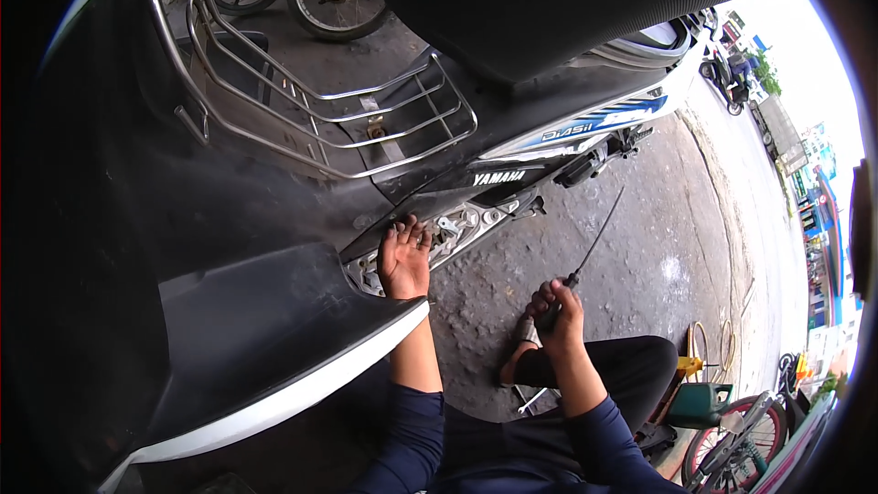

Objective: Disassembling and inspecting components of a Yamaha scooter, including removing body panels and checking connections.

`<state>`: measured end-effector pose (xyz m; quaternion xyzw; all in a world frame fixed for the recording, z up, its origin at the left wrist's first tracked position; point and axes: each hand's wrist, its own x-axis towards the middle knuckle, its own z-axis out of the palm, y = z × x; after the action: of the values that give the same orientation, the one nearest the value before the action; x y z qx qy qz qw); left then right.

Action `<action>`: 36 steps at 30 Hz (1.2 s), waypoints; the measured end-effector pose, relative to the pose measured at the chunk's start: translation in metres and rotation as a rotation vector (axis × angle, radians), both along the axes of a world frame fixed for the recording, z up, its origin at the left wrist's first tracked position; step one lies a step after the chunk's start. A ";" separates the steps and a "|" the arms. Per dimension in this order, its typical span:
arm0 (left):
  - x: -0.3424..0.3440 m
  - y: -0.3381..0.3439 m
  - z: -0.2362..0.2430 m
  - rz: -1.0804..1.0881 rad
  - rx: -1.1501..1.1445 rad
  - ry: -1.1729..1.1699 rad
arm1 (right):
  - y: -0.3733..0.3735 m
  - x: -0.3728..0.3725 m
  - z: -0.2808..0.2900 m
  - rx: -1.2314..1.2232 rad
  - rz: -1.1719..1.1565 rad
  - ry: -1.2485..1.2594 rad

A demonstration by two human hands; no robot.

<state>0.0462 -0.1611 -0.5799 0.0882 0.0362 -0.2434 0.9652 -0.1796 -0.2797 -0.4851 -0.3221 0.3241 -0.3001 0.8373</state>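
Note:
A long, thin-shafted screwdriver (pixel 599 234) is held in my right hand (pixel 556 311). Its dark handle is wrapped by my fingers, and the shaft points up and away over the pavement, touching nothing. My left hand (pixel 404 261) is raised against the lower edge of the black side panel (pixel 430 204) of a motorbike, palm toward me. Its fingers are apart and slightly bent, with the tips at the panel. Beside them, bare metal parts (pixel 462 224) show under the panel. Whether anything small lies at the fingertips is too unclear to tell.
A chrome rack (pixel 338 123) sits on the motorbike's middle, below the black seat (pixel 549 0). Its white-edged front shield (pixel 274 393) curves past my left forearm. At lower right are a green jug (pixel 698 405) and a red-rimmed wheel (pixel 745 444). A wrench (pixel 530 401) lies near my foot.

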 end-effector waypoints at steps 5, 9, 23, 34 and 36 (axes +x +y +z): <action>-0.017 -0.004 -0.027 0.502 1.457 -0.741 | -0.149 0.090 0.017 -0.551 -0.276 0.156; -0.021 0.009 -0.013 0.397 1.429 -0.402 | -0.180 0.124 0.017 -0.453 -0.259 0.105; -0.011 0.026 0.000 0.446 1.715 -0.945 | -0.200 0.133 0.010 -0.412 -0.258 0.018; -0.015 0.035 0.001 0.606 1.756 -0.805 | -0.200 0.140 0.004 -0.386 -0.341 -0.021; -0.008 0.036 -0.002 0.590 1.756 -0.774 | -0.201 0.141 0.003 -0.397 -0.343 -0.022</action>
<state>0.0384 -0.1247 -0.5823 0.8298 -0.0929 0.1640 0.5253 -0.0390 -0.4812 -0.4821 -0.4172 0.2997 -0.4989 0.6980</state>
